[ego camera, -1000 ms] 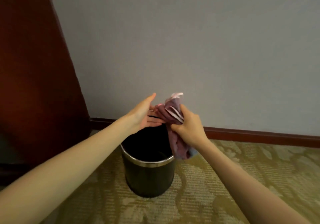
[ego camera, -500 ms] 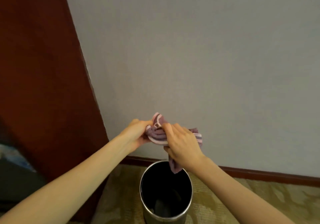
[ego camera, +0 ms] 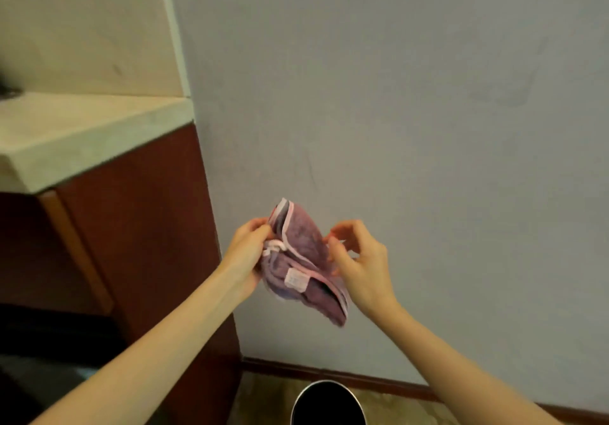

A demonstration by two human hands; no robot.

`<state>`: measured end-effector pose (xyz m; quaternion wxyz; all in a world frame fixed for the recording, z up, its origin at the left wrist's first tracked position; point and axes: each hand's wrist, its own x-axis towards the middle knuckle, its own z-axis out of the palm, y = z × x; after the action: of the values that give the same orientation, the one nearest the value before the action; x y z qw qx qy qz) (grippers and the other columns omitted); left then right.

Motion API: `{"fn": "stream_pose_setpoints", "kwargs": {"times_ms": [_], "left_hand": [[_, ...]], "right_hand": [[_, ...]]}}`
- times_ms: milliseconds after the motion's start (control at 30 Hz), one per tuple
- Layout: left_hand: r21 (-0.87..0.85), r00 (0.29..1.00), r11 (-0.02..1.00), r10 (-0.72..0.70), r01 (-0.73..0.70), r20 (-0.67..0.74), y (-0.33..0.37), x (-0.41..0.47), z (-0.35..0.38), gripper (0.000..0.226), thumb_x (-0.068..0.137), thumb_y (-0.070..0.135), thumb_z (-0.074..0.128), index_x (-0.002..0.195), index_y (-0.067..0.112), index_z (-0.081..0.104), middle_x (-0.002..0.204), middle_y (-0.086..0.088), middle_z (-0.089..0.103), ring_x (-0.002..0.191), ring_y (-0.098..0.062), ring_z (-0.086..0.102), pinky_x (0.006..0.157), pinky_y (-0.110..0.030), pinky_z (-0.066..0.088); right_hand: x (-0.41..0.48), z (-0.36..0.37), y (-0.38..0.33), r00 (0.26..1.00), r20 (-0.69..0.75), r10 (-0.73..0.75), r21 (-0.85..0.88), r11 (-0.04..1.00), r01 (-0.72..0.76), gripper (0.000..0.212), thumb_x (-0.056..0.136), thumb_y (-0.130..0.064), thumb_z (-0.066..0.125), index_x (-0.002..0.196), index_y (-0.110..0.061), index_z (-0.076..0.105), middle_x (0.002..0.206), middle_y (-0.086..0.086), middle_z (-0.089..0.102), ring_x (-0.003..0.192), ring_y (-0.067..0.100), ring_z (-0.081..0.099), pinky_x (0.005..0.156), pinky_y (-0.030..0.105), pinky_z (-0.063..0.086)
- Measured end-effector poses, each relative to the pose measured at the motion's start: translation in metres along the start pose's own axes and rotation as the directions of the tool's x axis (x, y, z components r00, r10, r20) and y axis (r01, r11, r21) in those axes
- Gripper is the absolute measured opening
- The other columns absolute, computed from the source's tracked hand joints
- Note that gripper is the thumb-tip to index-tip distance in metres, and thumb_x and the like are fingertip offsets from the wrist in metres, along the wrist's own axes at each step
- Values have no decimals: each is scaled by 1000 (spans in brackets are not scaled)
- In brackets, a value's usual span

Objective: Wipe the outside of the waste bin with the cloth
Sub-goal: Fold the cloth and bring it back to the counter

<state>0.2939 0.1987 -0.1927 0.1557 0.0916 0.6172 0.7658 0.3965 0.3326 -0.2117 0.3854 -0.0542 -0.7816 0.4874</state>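
Observation:
A purple cloth with pink edging and a white label hangs bunched in the air in front of the grey wall. My left hand grips its left side with curled fingers. My right hand pinches its right edge between thumb and fingertips. Far below, at the bottom edge of the view, only the round metal rim and dark inside of the waste bin show. Both hands are well above the bin.
A dark red wooden cabinet with a pale stone top stands on the left, against the wall. A dark red skirting board runs along the wall's foot above patterned carpet.
The view has tilted upward, so the bin has dropped to the bottom edge and the cabinet top appeared. My hands have moved apart, spreading the cloth wider between them.

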Motion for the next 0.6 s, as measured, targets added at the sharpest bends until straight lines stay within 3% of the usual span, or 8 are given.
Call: {"fn": "stream_pose_setpoints", "kwargs": {"times_ms": [67,167,267,333,400,433,500,600], "left_hand": [[-29,999,999,35,-35,-6,45,-9,-7,24,84,-7,41,80,7,60,58,-3,65,50,-10,63,48,-18,52],[-63,996,994,94,-94,-15,105,-20,-15,26,83,-8,39,77,8,59,52,0,63,46,-8,62,47,-17,51],[-88,987,983,157,-158,-13,155,-26,-22,26,85,-7,38,75,8,58,50,1,63,46,-7,61,46,-17,50],[-115,984,977,180,-180,-11,181,-26,-27,25,87,-4,39,78,8,60,57,-2,65,52,-9,64,50,-20,52],[-153,982,970,189,-187,-2,200,-25,-31,25,89,-2,40,82,7,62,64,-3,68,61,-14,66,57,-24,56],[-165,980,967,198,-195,5,208,-25,-32,27,89,-2,38,83,6,63,64,-3,69,63,-16,66,59,-25,56],[-179,976,961,216,-211,9,219,-22,-35,27,88,-4,35,88,1,62,68,-7,69,65,-18,66,61,-26,57],[-188,980,962,199,-197,-9,230,-21,-42,28,88,-4,33,89,-1,61,69,-9,69,66,-20,66,60,-27,58]], "right_hand": [[30,1,-32,991,-53,125,78,990,-121,21,81,-3,60,80,-23,54,79,2,65,63,26,61,50,37,52],[62,6,-68,943,-8,334,94,939,-332,21,77,-5,65,91,-16,55,84,1,62,77,24,60,66,41,54],[79,10,-95,826,170,538,143,815,-561,26,83,-23,66,103,-13,55,101,6,61,87,19,58,73,33,47],[85,12,-112,696,371,615,226,668,-710,33,86,-39,60,108,-15,62,109,8,64,89,21,60,74,33,48],[89,14,-126,599,541,591,337,500,-798,44,81,-50,57,109,-18,69,110,8,69,94,25,65,81,38,50],[91,17,-132,583,587,561,351,472,-808,47,77,-54,57,107,-21,71,108,5,71,95,24,67,83,41,48],[95,23,-142,588,620,519,347,490,-799,45,72,-53,57,103,-24,72,106,6,72,96,25,68,85,44,46],[101,34,-154,620,615,486,426,458,-781,37,70,-37,61,99,-16,72,101,11,72,90,28,68,86,48,48]]}}
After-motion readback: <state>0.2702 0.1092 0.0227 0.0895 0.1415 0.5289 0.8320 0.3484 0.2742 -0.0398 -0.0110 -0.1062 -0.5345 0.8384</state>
